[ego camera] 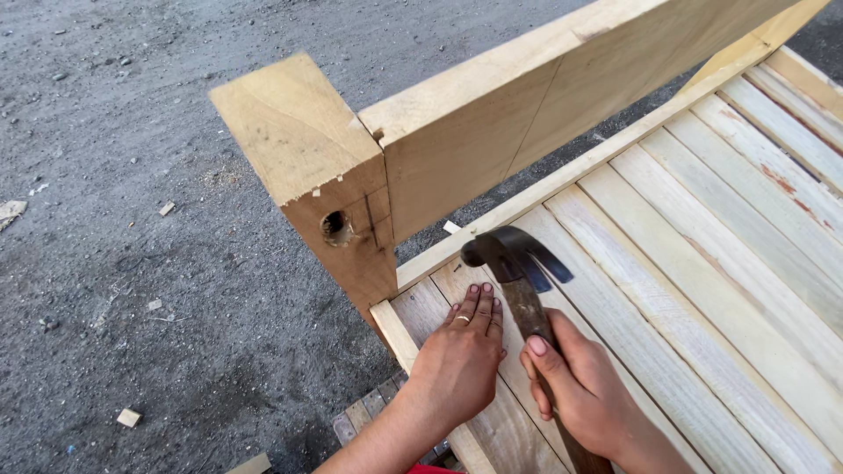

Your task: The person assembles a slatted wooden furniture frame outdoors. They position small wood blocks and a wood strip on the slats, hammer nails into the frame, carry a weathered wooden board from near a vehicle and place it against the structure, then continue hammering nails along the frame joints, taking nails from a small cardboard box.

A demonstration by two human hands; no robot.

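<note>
- Right hand (587,395) closed around claw hammer (518,263), head poised just beside corner post (316,175).
- Left hand (461,355) flat, open, pressing slat (439,303) below post.
- Judged: nailing in hand; next blow needs fingers clear.

Hidden and cut off

Your right hand (584,391) covers most of the hammer (518,263) handle, whose end leaves the bottom edge. Your left hand (461,355) hides the slat (421,312) beneath it. The slatted frame (702,263) runs off right and bottom. The post (307,167) hole's inside is too dark to read.
</note>
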